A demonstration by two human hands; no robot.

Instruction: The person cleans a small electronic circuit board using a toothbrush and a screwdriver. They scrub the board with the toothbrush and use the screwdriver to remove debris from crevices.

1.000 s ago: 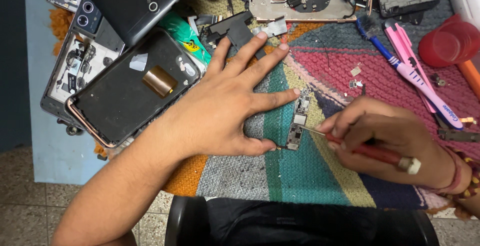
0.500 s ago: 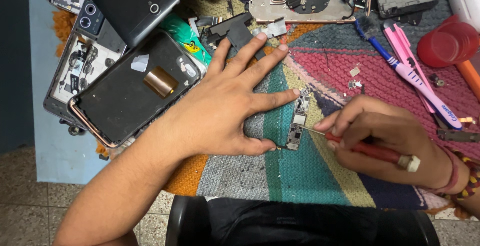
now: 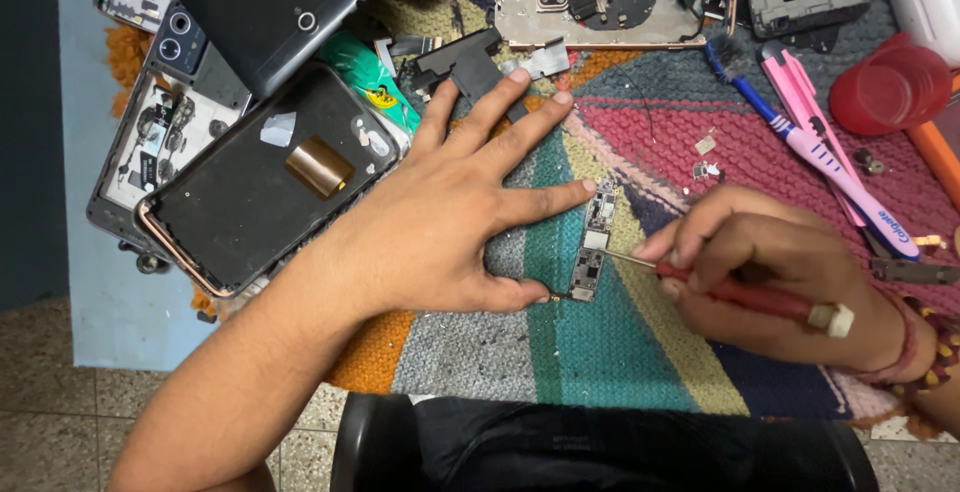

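A view from above, looking down at two bare hands working on a colourful knitted mat.

At the centre, the left hand lies flat with fingers spread, its index fingertip and thumb tip bracketing a small, narrow circuit board and pinning it against the mat. The board lies at the middle of the scene, its long side running from twelve to six o'clock.

At four o'clock from the board, the right hand is closed in a pinch around a red-handled screwdriver; its thin metal tip touches the board's right edge. Over the past second almost nothing has shifted: both hands hold the same posture and the tip sits at the same spot, which suggests slow, careful work on one point of the board, perhaps a tiny screw or connector.

Outward at nine to ten o'clock lies an opened phone shell, dark inside, with a copper-coloured patch. At eleven o'clock a dark tablet back overlaps other phone parts. At twelve o'clock sits a metal phone frame. At two o'clock lie a toothbrush, pink plastic tools and a red cup.
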